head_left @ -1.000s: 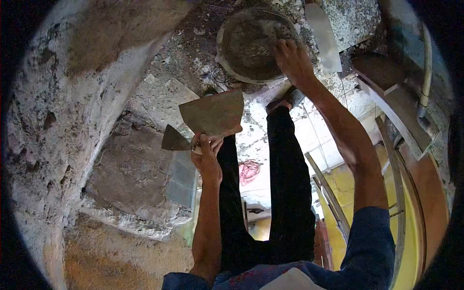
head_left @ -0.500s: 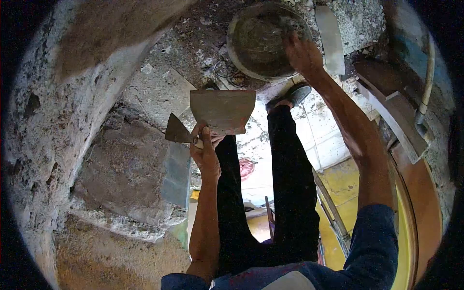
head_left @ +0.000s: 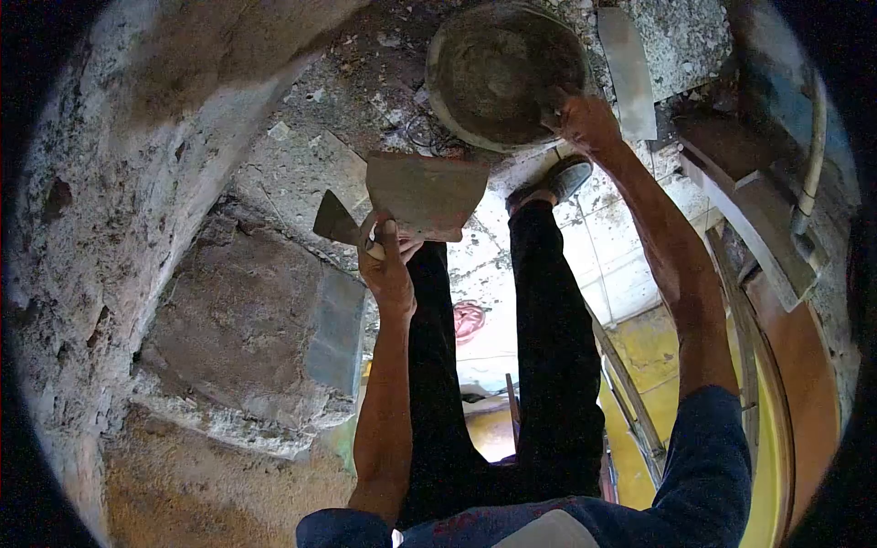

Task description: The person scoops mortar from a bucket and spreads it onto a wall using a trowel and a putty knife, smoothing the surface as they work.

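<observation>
Step looks like a mortar reload. The right hand (head_left: 589,121) is clamped on the rim of the mortar pan (head_left: 502,73) at 12 o'clock, gripping the pan's 4 o'clock edge. The left hand (head_left: 388,274) is closed around the hawk (head_left: 427,194) and the trowel (head_left: 333,221), whose blade pokes out at 9 o'clock. Next move, I'd judge, needs the pan steadied and the hawk held level below its 6 o'clock rim.

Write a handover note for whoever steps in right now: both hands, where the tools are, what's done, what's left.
Left hand: shut on flat board and pointed trowel, both raised.
Right hand: at the rim of the round pan; grip unclear.
Steel float lies beside the pan.
Done: both tools in hand.
Left: no heap shows on the board, so loading it from the pan likely remains.
</observation>
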`<state>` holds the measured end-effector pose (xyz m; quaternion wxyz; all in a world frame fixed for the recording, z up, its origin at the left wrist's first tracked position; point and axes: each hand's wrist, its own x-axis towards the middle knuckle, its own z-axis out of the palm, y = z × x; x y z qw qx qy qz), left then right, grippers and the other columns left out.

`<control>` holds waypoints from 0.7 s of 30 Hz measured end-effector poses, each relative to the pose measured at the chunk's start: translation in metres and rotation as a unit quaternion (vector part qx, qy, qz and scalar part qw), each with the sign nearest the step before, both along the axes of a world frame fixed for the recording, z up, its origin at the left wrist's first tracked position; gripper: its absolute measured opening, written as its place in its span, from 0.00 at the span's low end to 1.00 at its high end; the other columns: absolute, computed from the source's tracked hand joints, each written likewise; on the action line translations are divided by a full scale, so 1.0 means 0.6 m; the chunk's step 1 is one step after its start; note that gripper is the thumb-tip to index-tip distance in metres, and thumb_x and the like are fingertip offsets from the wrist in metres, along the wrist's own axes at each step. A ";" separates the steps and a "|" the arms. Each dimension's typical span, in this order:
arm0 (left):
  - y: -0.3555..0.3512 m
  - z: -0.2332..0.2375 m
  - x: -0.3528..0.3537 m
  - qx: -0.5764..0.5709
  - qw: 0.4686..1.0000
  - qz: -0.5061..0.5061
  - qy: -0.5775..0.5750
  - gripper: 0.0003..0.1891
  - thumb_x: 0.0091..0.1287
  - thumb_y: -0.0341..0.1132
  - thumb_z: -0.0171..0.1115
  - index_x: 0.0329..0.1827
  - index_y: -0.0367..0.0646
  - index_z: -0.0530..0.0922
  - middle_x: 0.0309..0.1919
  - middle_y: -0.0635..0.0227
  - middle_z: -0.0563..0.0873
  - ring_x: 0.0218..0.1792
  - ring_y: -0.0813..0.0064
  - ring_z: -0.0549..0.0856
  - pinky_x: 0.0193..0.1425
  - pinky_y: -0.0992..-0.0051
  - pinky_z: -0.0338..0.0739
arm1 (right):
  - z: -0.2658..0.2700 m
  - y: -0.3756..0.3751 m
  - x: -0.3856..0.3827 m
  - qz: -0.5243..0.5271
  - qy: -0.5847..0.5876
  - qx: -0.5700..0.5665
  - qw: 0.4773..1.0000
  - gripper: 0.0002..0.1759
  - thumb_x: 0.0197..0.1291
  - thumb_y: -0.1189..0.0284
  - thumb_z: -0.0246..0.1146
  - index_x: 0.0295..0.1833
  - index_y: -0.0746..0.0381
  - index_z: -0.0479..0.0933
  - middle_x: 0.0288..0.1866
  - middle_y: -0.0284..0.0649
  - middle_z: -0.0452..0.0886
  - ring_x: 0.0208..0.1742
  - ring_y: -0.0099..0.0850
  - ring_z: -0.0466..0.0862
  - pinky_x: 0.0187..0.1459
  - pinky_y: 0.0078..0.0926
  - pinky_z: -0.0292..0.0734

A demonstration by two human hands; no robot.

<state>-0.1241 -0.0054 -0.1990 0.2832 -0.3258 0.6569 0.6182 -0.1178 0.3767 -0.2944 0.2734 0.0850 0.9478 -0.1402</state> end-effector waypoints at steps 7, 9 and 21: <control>0.028 -0.013 -0.015 -0.014 0.998 -0.026 0.048 0.21 0.78 0.39 0.61 0.69 0.38 0.73 0.49 0.59 0.86 0.47 0.67 0.89 0.54 0.63 0.90 | -0.049 0.032 0.006 -0.071 -0.044 -0.168 0.982 0.25 0.62 0.55 0.73 0.54 0.65 0.83 0.53 0.49 0.89 0.44 0.38 0.90 0.49 0.35 0.86; 0.037 -0.012 -0.017 -0.005 0.999 -0.017 0.040 0.21 0.79 0.38 0.60 0.70 0.39 0.73 0.48 0.59 0.86 0.47 0.67 0.89 0.54 0.63 0.90 | -0.043 0.034 0.007 -0.093 -0.004 -0.228 0.969 0.26 0.62 0.55 0.73 0.54 0.66 0.83 0.53 0.49 0.88 0.44 0.36 0.90 0.49 0.31 0.85; 0.053 -0.072 -0.042 0.018 0.997 -0.049 0.052 0.19 0.78 0.39 0.62 0.66 0.39 0.78 0.43 0.62 0.86 0.41 0.71 0.89 0.49 0.66 0.89 | 0.002 0.084 0.107 -0.395 0.044 -0.608 0.687 0.15 0.65 0.78 0.69 0.56 0.70 0.80 0.49 0.41 0.84 0.44 0.29 0.86 0.48 0.24 0.84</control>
